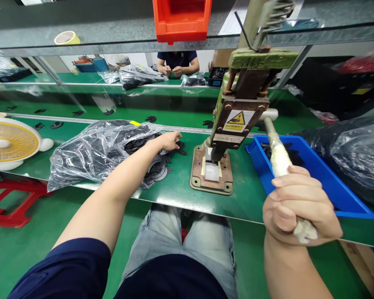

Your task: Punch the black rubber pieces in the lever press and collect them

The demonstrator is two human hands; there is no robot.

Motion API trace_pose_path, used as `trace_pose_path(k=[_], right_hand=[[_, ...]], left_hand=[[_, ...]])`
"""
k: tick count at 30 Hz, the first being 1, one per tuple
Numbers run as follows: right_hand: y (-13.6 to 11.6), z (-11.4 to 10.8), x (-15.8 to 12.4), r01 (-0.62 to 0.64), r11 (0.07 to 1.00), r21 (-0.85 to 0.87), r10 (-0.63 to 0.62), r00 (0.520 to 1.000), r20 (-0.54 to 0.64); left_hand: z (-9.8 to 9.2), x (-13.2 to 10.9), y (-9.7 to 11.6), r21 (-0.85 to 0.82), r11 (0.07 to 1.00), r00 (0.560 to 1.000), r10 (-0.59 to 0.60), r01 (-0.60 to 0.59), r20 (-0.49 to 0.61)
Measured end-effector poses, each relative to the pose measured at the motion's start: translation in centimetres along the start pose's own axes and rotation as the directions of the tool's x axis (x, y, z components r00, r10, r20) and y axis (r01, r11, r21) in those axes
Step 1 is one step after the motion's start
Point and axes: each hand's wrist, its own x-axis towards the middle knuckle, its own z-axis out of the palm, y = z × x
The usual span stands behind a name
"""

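Observation:
My right hand (299,205) is wrapped round the white taped lever handle (279,155) of a hand press (237,112). The press stands on a rusty base plate (210,182) on the green table. My left hand (170,140) reaches out to a heap of flat black parts (157,168) spilling from a clear plastic bag (93,151). Its fingers curl down onto the parts at the heap's far edge. Whether they grip one I cannot make out.
A blue tray (330,182) with black parts lies right of the press. A yellow fan (9,143) sits at the left, a red stool (12,201) below it. An orange bin (180,18) hangs overhead. Another person (177,62) works across the table.

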Motion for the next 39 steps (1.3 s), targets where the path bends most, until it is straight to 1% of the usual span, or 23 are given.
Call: trace_pose_path(k=[2,5,7,9,12,15,18,20,21,23,26,29,31,33,36,37,39], right_hand=[[0.0,0.0,0.0,-0.001,1.000,0.005,0.001,1.000,-0.002],[0.0,0.1,-0.1,-0.003,1.000,0.007,0.003,1.000,-0.011],[0.0,0.3,0.0,0.008,1.000,0.010,-0.008,1.000,-0.018],[0.0,0.4,0.1,0.024,1.000,0.020,-0.023,1.000,-0.019],[0.0,0.3,0.2,0.044,0.999,0.029,-0.044,0.999,-0.011],[-0.1,0.2,0.2,0.035,0.999,0.021,-0.035,0.999,0.021],[-0.3,0.2,0.3,0.022,1.000,0.020,-0.023,0.999,0.032],[-0.4,0.2,0.3,0.017,1.000,0.017,-0.018,1.000,0.017],[-0.4,0.3,0.3,0.015,1.000,0.014,-0.015,1.000,0.012],[-0.4,0.3,0.2,0.010,1.000,0.010,-0.010,1.000,0.017],[-0.2,0.1,0.2,0.017,1.000,0.019,-0.018,0.999,0.036],[-0.2,-0.1,0.2,0.024,1.000,0.021,-0.025,0.999,0.048],[-0.2,-0.1,0.2,0.017,1.000,0.023,-0.018,0.998,0.054],[-0.3,-0.1,0.2,0.008,1.000,0.028,-0.009,0.998,0.055],[-0.5,0.0,0.2,0.002,0.999,0.037,-0.004,0.998,0.057],[-0.5,0.0,0.2,0.004,0.999,0.038,-0.006,0.998,0.055],[-0.5,0.0,0.2,0.005,0.999,0.039,-0.007,0.999,0.050]], left_hand=[[0.2,-0.3,0.6,-0.055,0.996,0.997,0.073,-0.073,0.000],[1.0,-0.6,2.1,-0.123,0.977,0.985,0.173,-0.172,-0.004],[1.9,-0.8,3.1,-0.173,0.968,0.983,0.180,-0.182,-0.030],[2.7,-1.0,3.8,-0.227,0.960,0.986,0.158,-0.164,-0.043],[3.1,-2.1,4.5,-0.266,0.952,0.989,0.141,-0.150,-0.049],[2.3,-4.0,5.1,-0.208,0.963,0.984,0.155,-0.170,-0.083],[1.1,-5.7,6.0,-0.044,0.980,0.978,0.192,-0.196,-0.081],[1.0,-6.4,6.8,0.019,0.983,0.981,0.185,-0.184,-0.056],[1.3,-6.5,7.2,0.014,0.986,0.984,0.169,-0.168,-0.053],[2.3,-6.6,8.0,-0.060,0.991,0.991,0.115,-0.119,-0.069],[4.4,-6.9,8.6,-0.238,0.971,0.994,-0.001,-0.025,-0.109],[6.2,-7.8,8.4,-0.372,0.927,0.989,-0.091,0.041,-0.120],[6.9,-8.5,7.9,-0.423,0.905,0.987,-0.105,0.045,-0.120],[6.9,-9.1,7.4,-0.432,0.901,0.988,-0.098,0.037,-0.120],[5.8,-9.4,7.3,-0.453,0.890,0.984,-0.121,0.049,-0.133],[5.2,-9.3,7.5,-0.500,0.864,0.985,-0.127,0.054,-0.115],[4.3,-8.8,8.4,-0.636,0.769,0.993,-0.111,0.067,-0.030]])
